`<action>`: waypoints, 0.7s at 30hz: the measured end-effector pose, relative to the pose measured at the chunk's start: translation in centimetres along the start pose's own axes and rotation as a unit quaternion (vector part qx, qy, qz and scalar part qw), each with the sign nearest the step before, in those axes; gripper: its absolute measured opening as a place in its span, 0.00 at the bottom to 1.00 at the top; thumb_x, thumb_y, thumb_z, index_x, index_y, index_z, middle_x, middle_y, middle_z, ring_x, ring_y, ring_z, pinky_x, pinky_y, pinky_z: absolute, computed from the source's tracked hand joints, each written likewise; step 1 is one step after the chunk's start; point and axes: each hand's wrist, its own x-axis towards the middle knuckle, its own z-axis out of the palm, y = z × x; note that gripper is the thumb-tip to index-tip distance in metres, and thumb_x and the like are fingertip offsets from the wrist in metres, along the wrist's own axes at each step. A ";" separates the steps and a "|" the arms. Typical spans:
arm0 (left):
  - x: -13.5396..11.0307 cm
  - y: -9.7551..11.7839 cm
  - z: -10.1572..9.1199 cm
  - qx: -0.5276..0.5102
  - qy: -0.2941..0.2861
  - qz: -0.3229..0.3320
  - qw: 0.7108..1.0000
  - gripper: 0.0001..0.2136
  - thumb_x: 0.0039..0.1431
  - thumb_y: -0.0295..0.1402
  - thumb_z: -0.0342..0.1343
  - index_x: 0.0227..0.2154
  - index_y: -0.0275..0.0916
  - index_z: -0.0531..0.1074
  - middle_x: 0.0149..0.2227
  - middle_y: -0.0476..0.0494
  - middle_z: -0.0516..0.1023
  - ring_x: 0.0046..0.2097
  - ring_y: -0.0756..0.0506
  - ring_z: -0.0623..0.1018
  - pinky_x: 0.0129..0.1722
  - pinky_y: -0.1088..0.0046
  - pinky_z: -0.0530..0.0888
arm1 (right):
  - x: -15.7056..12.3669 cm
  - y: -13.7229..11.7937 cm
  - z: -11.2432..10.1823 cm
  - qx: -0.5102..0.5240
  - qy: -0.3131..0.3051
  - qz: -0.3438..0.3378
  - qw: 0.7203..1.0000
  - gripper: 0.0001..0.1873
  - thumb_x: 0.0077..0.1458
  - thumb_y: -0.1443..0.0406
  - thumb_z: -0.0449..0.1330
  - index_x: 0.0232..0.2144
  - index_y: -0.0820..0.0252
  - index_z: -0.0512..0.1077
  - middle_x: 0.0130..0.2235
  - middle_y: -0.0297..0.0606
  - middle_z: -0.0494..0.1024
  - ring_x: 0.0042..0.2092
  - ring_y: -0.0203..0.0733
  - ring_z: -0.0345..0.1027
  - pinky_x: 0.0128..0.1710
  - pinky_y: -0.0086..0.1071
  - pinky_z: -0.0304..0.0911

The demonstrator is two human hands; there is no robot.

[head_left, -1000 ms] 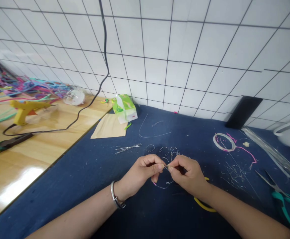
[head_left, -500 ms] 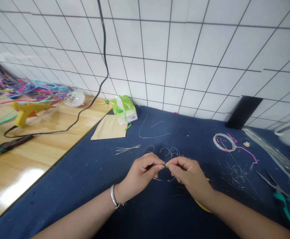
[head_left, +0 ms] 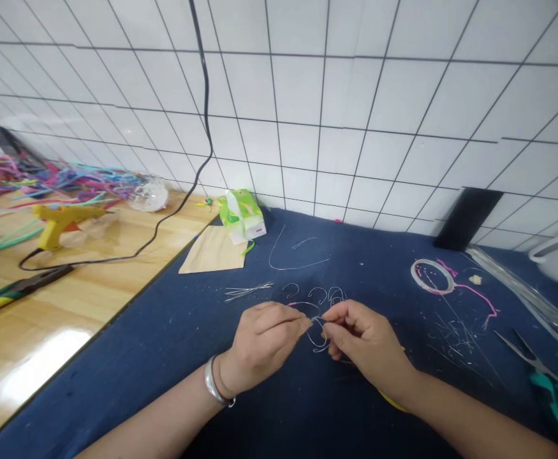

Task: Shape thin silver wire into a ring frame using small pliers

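Note:
Between my two hands, above the dark blue cloth, is a thin silvery wire [head_left: 317, 349] bent into loops. My left hand [head_left: 270, 333] pinches it from the left, knuckles turned up. From the other side my right hand [head_left: 365, 341] grips it between thumb and forefinger. A small pink bit [head_left: 291, 305] shows on the wire beside my left fingers. Just beyond the hands lie several curled wire pieces [head_left: 317, 294], partly hidden by my right hand. A bundle of straight wires [head_left: 249, 291] rests to the left of them.
Teal-handled pliers [head_left: 541, 366] lie at right, near wire scraps [head_left: 455, 338] and a white ring dish [head_left: 432, 276] with pink beads. A green tissue pack [head_left: 241, 215] sits behind. On the wooden table are a yellow glue gun [head_left: 53, 224] and yellow-green pliers [head_left: 18, 290].
My left hand has rolled over so its back faces up. The wire loops now show between my hands, which are slightly farther apart. The view has tilted up a little.

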 end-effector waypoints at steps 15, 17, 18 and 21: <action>-0.4 0.0 0.4 0.093 -0.079 0.088 0.989 0.05 0.52 0.21 0.54 0.28 0.38 0.69 0.28 0.47 0.74 0.29 0.50 0.71 0.34 0.69 0.69 | 0.2 0.2 -0.6 -0.191 0.043 -0.143 0.970 0.05 0.49 0.69 0.57 0.23 0.58 0.70 0.25 0.31 0.69 0.28 0.32 0.63 0.27 0.27 0.60; -0.3 0.1 0.5 0.106 -0.068 0.093 0.988 0.05 0.52 0.21 0.54 0.28 0.38 0.68 0.27 0.48 0.73 0.28 0.51 0.71 0.33 0.70 0.69 | 0.0 0.2 -0.5 -0.214 0.046 -0.181 0.959 0.06 0.49 0.70 0.56 0.23 0.58 0.70 0.25 0.31 0.69 0.28 0.32 0.62 0.28 0.27 0.58; -0.3 0.1 0.5 0.108 -0.057 0.095 0.988 0.05 0.51 0.21 0.55 0.28 0.37 0.68 0.27 0.48 0.73 0.28 0.51 0.70 0.32 0.71 0.69 | 0.0 0.3 -0.5 -0.223 0.049 -0.197 0.953 0.06 0.49 0.71 0.55 0.23 0.59 0.70 0.25 0.31 0.68 0.28 0.32 0.62 0.28 0.27 0.58; -0.3 0.2 0.7 0.109 -0.026 0.103 0.988 0.06 0.49 0.21 0.57 0.29 0.36 0.68 0.26 0.49 0.72 0.27 0.52 0.69 0.31 0.72 0.70 | -0.1 0.5 -0.6 -0.249 0.065 -0.221 0.941 0.07 0.48 0.72 0.54 0.23 0.59 0.70 0.25 0.31 0.68 0.27 0.31 0.61 0.27 0.26 0.56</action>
